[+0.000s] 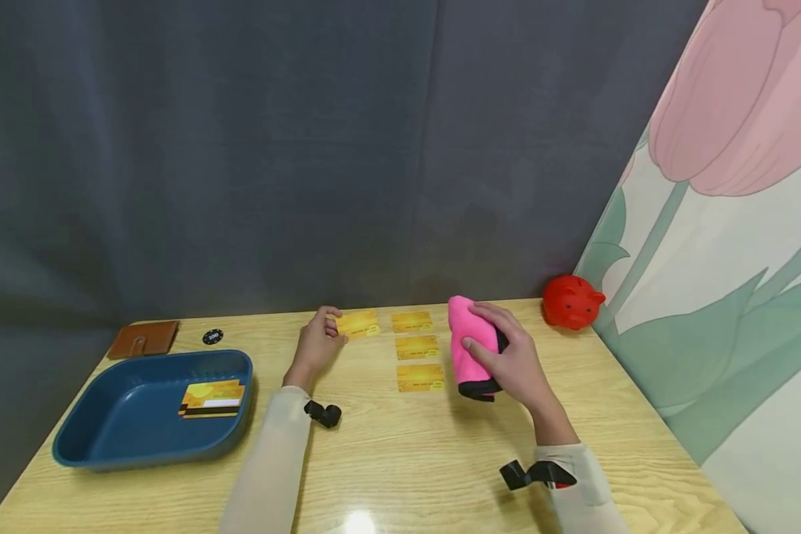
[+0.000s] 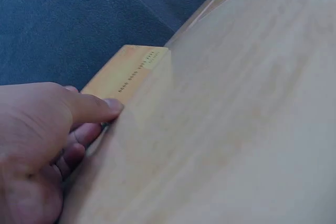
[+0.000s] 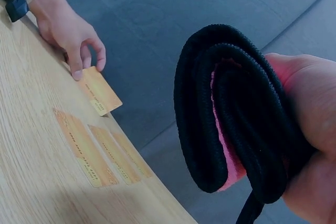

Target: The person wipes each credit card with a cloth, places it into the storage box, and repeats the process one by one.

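Thumb and fingers of my left hand (image 1: 317, 345) pinch a gold bank card (image 1: 359, 323) by its left end, near the table's back edge. In the left wrist view that card (image 2: 134, 69) is tilted up from the wood, its printed number facing up. To its right, three similar gold cards (image 1: 420, 378) lie flat in a column. My right hand (image 1: 515, 360) grips a folded pink cloth (image 1: 467, 343) with black edging, held above the table right of the column. The right wrist view shows the cloth's black folded end (image 3: 231, 114).
A blue tray (image 1: 73, 437) on the left holds several gold cards (image 1: 212, 399). Behind it lie a brown wallet (image 1: 144, 339) and a black poker chip (image 1: 212, 337). A red piggy bank (image 1: 571, 302) sits at the back right corner. A dark curtain (image 1: 274, 163) hangs behind the table.
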A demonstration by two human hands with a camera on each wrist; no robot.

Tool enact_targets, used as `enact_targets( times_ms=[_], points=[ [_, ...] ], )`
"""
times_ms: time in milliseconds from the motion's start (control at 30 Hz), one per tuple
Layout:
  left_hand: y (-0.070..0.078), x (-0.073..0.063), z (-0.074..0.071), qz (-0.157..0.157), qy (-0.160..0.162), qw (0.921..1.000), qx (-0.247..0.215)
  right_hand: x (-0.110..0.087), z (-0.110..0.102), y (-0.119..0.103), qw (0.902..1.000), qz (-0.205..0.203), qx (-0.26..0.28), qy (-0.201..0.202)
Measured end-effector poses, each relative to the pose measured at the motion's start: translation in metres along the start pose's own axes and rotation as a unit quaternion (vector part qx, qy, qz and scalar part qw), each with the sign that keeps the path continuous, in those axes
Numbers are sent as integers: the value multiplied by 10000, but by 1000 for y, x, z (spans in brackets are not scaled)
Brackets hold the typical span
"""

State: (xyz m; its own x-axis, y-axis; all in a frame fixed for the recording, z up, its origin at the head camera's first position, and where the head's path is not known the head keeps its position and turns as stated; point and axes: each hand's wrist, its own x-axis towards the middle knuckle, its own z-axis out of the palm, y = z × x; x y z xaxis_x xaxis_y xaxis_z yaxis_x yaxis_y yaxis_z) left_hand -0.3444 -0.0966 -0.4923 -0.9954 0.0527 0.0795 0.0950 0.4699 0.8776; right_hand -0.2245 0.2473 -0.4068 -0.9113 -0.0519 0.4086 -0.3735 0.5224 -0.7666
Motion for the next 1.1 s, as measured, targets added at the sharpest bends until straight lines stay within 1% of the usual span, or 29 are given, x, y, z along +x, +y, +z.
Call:
enact_targets(
  times_ms=[100,233,333,400,533,700,800,900,1000,1100],
  points=[
    [-3,-2,0,160,286,9995,-23,0,0,0,10000,-14,12,11],
    [-3,-8,-4,295,621,9969,-378,1,3,0,10000,-24,32,-28],
    [3,-14,-11,343,750,9943,-673,1,4,0,10000,-1,27,-41],
    [10,-20,-15,320,781,9936,-752,0,4,0,10000,33,14,-36],
    [29,-34,-25,325,732,9923,-940,-1,3,-2,10000,41,-31,-52],
    [50,-51,-33,544,544,9898,-1202,0,4,-6,9998,-134,-78,-89],
    [60,-60,-35,662,428,9898,-1187,1,7,-9,9994,-301,-132,-104],
    [68,-68,-36,787,364,9886,-1229,2,13,-14,9986,-519,-90,-91],
    [71,-76,-38,919,307,9863,-1333,4,23,-21,9970,-765,84,-114],
    [73,-83,-39,953,234,9847,-1442,6,35,-30,9947,-967,298,-206]
  ],
)
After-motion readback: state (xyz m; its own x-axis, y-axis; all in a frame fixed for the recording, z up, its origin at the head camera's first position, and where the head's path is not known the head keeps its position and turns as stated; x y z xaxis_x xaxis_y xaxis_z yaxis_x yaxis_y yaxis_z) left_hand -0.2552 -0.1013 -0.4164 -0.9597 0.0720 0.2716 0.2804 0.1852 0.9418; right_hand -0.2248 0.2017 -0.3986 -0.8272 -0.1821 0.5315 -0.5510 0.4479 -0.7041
